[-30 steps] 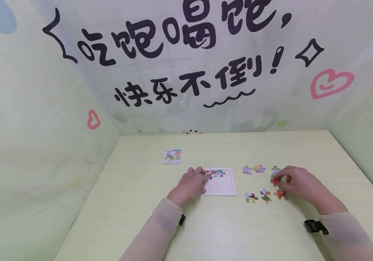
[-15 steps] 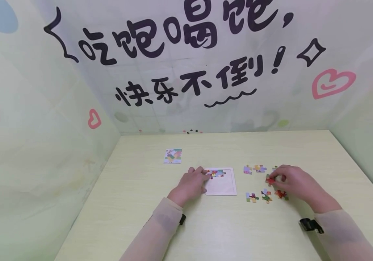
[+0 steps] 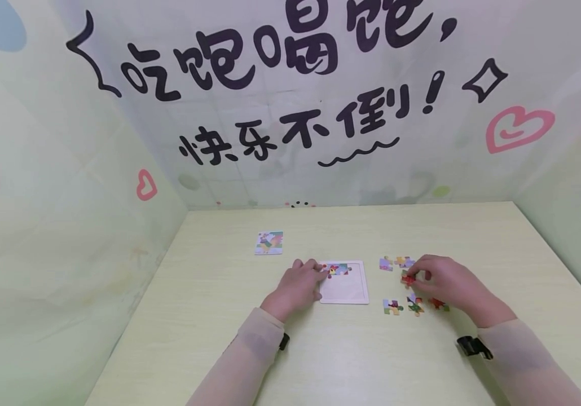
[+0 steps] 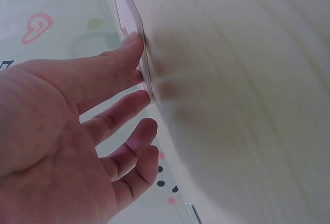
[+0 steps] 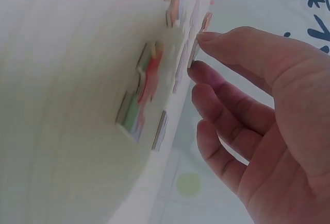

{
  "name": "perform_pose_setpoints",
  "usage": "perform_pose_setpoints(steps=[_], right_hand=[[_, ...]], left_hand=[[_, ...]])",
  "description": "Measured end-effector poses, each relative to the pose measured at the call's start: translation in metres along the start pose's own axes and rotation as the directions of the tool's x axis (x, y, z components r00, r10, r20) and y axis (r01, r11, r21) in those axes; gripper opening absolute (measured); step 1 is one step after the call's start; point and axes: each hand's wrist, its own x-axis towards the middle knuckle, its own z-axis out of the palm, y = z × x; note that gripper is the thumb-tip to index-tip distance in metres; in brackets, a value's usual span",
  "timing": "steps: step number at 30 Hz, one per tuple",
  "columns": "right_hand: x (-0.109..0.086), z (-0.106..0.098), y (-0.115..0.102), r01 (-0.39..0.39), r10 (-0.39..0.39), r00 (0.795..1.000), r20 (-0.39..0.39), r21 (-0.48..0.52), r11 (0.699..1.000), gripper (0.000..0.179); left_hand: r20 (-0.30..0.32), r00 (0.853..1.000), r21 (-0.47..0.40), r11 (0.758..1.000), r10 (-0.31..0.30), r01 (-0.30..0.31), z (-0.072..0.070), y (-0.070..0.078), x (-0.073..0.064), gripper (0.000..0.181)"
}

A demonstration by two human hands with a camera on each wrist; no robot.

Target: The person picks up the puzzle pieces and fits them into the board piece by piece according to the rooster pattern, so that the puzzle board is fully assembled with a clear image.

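Observation:
My left hand (image 3: 298, 285) holds the left side of a white square puzzle tray (image 3: 343, 290); in the left wrist view the thumb and index finger (image 4: 135, 98) meet its edge. A short strip of joined puzzle pieces (image 3: 340, 270) lies along the tray's top inside edge. To the right, my right hand (image 3: 445, 285) pinches a red and green puzzle piece (image 3: 407, 278) between thumb and forefinger. In the right wrist view this piece (image 5: 194, 53) is edge-on, with the other fingers loosely bent.
Two loose pieces (image 3: 386, 263) lie behind the pinched one, and a row of several more, including a green one (image 3: 414, 305), lies in front. A small picture card (image 3: 268, 243) lies at the back left. Printed cloth walls (image 3: 290, 186) enclose the table.
My right hand has moved left with the red puzzle piece, away from its spot at the right of the loose pieces. The left hand and tray have stayed in place.

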Motion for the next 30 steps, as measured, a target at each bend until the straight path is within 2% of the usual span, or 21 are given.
perform_pose_setpoints(steps=[10, 30], right_hand=[[0.008, 0.006, -0.011, 0.003, -0.004, 1.000, 0.021, 0.007, 1.000, 0.015], [0.018, 0.014, -0.023, 0.100, -0.101, 0.995, 0.000, -0.020, 0.995, 0.014]], left_hand=[[0.000, 1.000, 0.001, 1.000, -0.004, 0.004, -0.002, 0.001, -0.001, 0.059], [0.010, 1.000, -0.005, 1.000, -0.021, 0.021, -0.002, 0.004, 0.000, 0.060]])
